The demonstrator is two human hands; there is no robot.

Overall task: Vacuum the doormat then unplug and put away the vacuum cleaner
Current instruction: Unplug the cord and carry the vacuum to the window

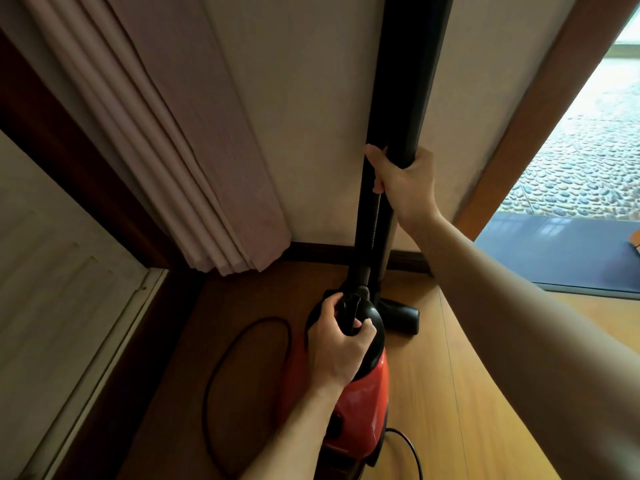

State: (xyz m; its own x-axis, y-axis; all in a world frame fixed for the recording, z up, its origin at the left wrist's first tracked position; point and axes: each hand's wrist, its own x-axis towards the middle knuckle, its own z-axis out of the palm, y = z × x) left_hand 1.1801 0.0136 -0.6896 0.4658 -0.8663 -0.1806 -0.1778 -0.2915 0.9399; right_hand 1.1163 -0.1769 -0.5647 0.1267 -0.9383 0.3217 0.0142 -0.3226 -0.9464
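A red and black vacuum cleaner (363, 396) stands on the wooden floor close to the wall. My left hand (337, 344) grips the black handle at its top front. My right hand (403, 183) holds the black upright wand (412, 81), which rises along the wall with the ribbed hose (369, 216) beside it. The black floor nozzle (398, 315) rests on the floor at the wall's foot. The black power cord (221, 368) lies in a loop left of the body. A dark grey doormat (561, 251) lies at the doorway on the right.
A folded pinkish curtain (194, 143) hangs at the left against the wall. A dark wooden frame (69, 174) runs along the left. A wooden door post (540, 123) borders the doorway, with a pebbled floor (585, 161) outside.
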